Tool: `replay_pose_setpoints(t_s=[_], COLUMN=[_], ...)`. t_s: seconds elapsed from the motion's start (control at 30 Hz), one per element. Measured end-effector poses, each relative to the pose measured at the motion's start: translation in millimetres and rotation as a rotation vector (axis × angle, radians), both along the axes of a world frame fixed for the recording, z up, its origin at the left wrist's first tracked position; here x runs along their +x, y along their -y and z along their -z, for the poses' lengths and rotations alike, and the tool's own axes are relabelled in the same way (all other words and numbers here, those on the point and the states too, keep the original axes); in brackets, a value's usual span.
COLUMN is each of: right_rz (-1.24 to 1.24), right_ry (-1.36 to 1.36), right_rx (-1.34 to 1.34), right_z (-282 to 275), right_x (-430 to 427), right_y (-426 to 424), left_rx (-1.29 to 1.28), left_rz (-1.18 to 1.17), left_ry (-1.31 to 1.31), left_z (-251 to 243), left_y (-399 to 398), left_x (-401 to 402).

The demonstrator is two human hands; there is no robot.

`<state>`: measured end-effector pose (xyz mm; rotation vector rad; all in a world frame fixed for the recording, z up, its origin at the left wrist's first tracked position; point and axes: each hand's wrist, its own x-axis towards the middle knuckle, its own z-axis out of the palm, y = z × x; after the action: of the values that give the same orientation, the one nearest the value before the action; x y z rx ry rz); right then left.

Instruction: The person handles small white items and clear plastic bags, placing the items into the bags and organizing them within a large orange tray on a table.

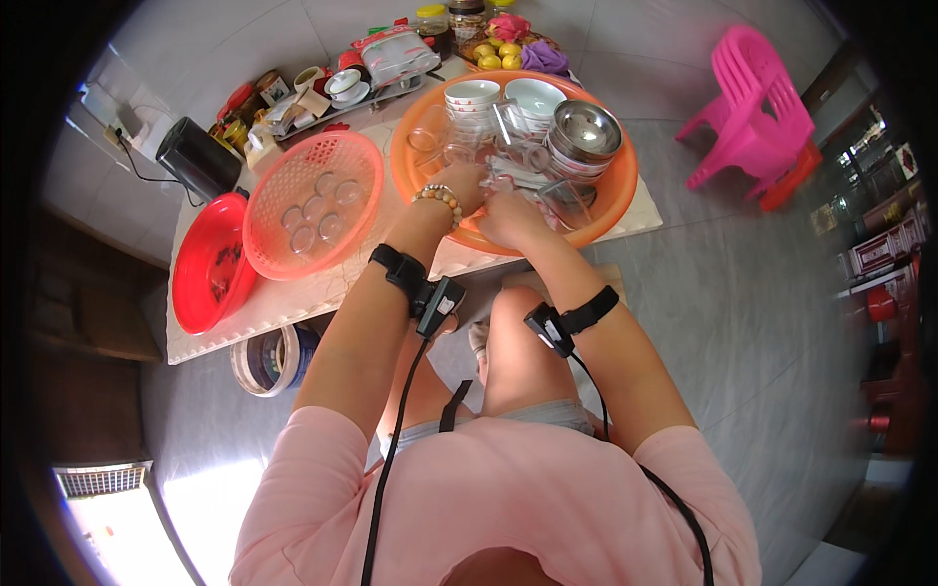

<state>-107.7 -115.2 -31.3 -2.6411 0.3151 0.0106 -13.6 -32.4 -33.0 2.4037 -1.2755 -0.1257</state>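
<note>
Both my hands are inside a large orange plastic basin. My left hand, with a beaded bracelet at its wrist, reaches in near the middle. Close on its right is my right hand, over the near rim with its fingers curled. Something pinkish and clear lies between them; the fingers hide it, and I cannot tell what either hand grips. Around them are clear drinking glasses, stacked white bowls, a wider white bowl and metal bowls on a stack at the right.
On the stone-topped table, a pink plastic colander holds several upturned glasses. Left of it sits a red basin. Jars, a fruit basket and a black container line the back. A pink chair stands right; a bucket is below.
</note>
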Motion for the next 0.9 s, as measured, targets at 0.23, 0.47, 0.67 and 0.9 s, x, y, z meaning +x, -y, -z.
replay_pose_setpoints(t_s=[0.23,0.47,0.67,0.9], right_rz=[-0.040,0.004,0.125,0.215], right_ry=[-0.022,-0.002,0.087,0.149], right_rx=[-0.008,0.046,0.211,0.423], right_z=[-3.9,-1.4,-2.3,6.6], right_x=[-0.2,-1.6,-1.5,2.1], right_y=[2.8,3.6,8.2,15.4], left_rx=[0.430,0.573,0.498,0.248], left_rz=[-0.183,-0.167,-0.190,-0.210], left_ry=[-0.024,-0.022,-0.010,0.334], left_z=[-0.9,-6.7,-4.7,12.9], left_y=[2.3,8.5,9.8,2.8], left_x=[-2.1,-5.7,-6.1,-10.6])
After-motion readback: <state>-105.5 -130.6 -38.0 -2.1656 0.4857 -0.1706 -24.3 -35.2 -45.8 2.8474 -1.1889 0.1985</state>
